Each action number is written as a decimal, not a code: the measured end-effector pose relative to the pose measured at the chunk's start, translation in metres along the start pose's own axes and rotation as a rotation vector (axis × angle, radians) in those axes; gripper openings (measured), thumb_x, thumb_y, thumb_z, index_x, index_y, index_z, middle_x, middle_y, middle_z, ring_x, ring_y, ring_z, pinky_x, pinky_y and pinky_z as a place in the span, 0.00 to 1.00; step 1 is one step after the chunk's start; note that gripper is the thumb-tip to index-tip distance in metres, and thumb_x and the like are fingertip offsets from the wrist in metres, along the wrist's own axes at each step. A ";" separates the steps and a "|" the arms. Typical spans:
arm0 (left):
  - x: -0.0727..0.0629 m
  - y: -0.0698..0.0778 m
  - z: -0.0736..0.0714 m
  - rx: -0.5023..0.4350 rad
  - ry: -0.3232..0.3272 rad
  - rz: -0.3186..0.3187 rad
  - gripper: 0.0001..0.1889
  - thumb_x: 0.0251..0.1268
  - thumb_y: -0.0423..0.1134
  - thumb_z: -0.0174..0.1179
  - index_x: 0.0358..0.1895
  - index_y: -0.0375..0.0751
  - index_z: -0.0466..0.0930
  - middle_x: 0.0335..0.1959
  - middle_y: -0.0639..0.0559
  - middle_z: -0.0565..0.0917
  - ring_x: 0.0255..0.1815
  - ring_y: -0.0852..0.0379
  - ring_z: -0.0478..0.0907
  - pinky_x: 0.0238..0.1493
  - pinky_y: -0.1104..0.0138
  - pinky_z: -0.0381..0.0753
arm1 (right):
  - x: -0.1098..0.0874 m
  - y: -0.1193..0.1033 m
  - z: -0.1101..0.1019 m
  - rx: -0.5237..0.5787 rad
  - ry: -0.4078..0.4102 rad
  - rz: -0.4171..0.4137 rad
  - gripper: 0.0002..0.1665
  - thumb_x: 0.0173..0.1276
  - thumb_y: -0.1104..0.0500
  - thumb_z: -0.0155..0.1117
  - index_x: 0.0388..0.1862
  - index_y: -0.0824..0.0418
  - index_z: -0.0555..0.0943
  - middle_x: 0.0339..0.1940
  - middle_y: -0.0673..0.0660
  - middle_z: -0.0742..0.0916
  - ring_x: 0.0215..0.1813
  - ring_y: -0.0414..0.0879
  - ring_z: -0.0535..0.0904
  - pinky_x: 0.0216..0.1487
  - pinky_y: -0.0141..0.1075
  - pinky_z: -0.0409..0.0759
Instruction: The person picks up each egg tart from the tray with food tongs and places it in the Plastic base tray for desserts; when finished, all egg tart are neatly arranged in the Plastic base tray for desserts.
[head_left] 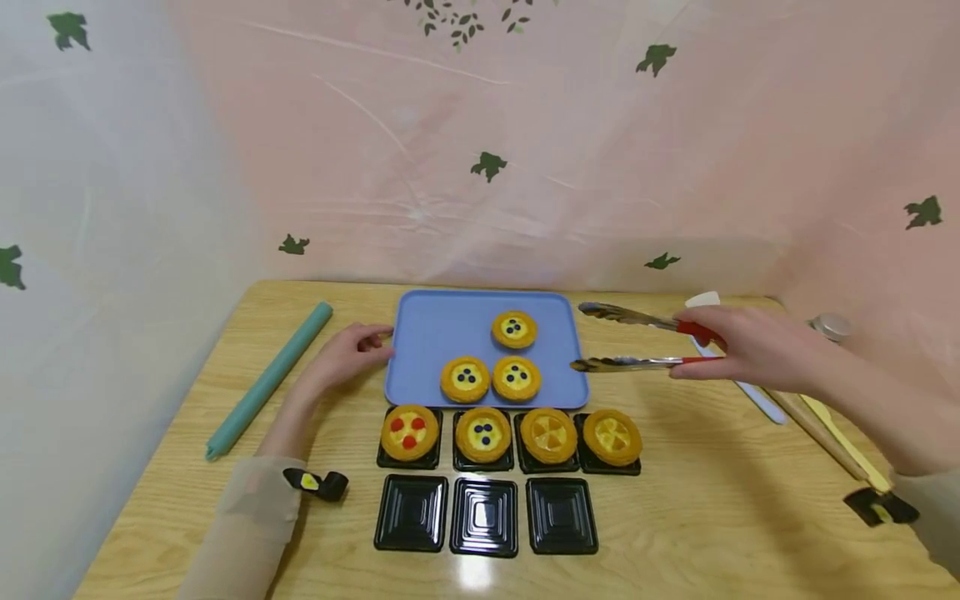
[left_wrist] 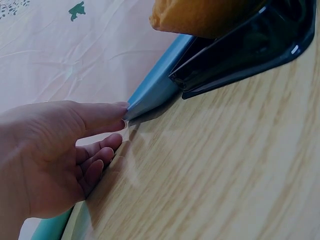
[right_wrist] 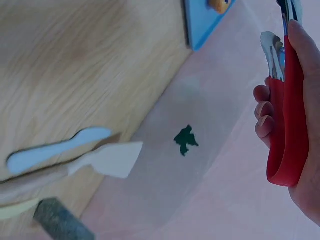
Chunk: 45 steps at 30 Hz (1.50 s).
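My left hand [head_left: 352, 357] is at the left edge of a blue tray [head_left: 435, 325]; in the left wrist view its thumb and forefinger pinch the tray's rim. Three tarts with blueberries [head_left: 517, 379] sit on the tray. My right hand [head_left: 738, 346] grips metal tongs by their red handles [right_wrist: 295, 135]. The tongs' arms are spread apart, with nothing between their tips, just right of the tray. Along the tray's front edge, black square holders [head_left: 411, 462] carry a red-berry tart [head_left: 409, 433], a blueberry tart [head_left: 483, 435] and two tarts with yellow fruit pieces [head_left: 549, 436].
Three more black square holders [head_left: 484, 517] lie in a row nearer me. A long teal rod [head_left: 272, 379] lies at the left. On the right are a white-bladed spatula [right_wrist: 117, 159], a pale blue utensil [right_wrist: 60, 147], a yellow utensil [head_left: 840, 437] and a metal-topped jar [head_left: 831, 325].
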<state>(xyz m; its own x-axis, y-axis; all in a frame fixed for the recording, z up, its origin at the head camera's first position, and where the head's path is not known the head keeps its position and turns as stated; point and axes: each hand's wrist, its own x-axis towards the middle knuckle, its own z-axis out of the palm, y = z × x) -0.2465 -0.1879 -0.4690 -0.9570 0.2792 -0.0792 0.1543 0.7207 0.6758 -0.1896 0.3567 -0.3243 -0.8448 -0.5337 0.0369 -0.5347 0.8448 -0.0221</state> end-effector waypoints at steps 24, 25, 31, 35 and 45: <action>0.001 -0.003 -0.002 -0.008 -0.005 0.012 0.27 0.74 0.43 0.62 0.71 0.35 0.74 0.47 0.40 0.82 0.45 0.49 0.76 0.49 0.61 0.73 | 0.116 -0.018 0.053 0.081 -0.114 -0.055 0.31 0.59 0.26 0.70 0.37 0.51 0.78 0.23 0.48 0.76 0.25 0.43 0.68 0.30 0.37 0.63; 0.001 -0.004 -0.002 -0.009 -0.005 0.012 0.27 0.74 0.43 0.62 0.71 0.35 0.74 0.47 0.40 0.82 0.45 0.49 0.76 0.49 0.61 0.73 | 0.117 -0.017 0.053 0.085 -0.115 -0.057 0.32 0.59 0.26 0.70 0.37 0.51 0.78 0.22 0.48 0.76 0.25 0.43 0.68 0.30 0.37 0.63; 0.003 -0.006 0.000 -0.013 -0.007 0.015 0.27 0.74 0.44 0.63 0.71 0.37 0.75 0.47 0.41 0.82 0.45 0.50 0.75 0.48 0.62 0.72 | 0.120 -0.014 0.057 0.085 -0.131 -0.062 0.32 0.58 0.25 0.70 0.37 0.51 0.79 0.21 0.48 0.75 0.23 0.42 0.67 0.29 0.36 0.61; 0.002 -0.006 0.000 -0.015 -0.006 0.018 0.27 0.73 0.44 0.63 0.71 0.36 0.75 0.46 0.41 0.82 0.45 0.50 0.75 0.48 0.62 0.73 | 0.120 -0.014 0.060 0.083 -0.141 -0.059 0.32 0.59 0.28 0.72 0.43 0.53 0.81 0.21 0.48 0.75 0.23 0.42 0.67 0.28 0.36 0.61; 0.000 -0.005 -0.002 -0.019 0.001 0.016 0.27 0.74 0.44 0.63 0.71 0.37 0.75 0.47 0.41 0.82 0.46 0.50 0.76 0.49 0.61 0.73 | 0.123 -0.019 0.064 0.065 -0.162 -0.064 0.32 0.60 0.31 0.73 0.46 0.55 0.82 0.22 0.48 0.77 0.23 0.42 0.68 0.27 0.37 0.62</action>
<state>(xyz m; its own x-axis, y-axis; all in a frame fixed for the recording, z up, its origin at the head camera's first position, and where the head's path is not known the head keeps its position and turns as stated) -0.2480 -0.1927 -0.4716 -0.9546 0.2900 -0.0678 0.1648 0.7039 0.6910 -0.2847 0.2725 -0.3834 -0.7982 -0.5900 -0.1215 -0.5832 0.8074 -0.0895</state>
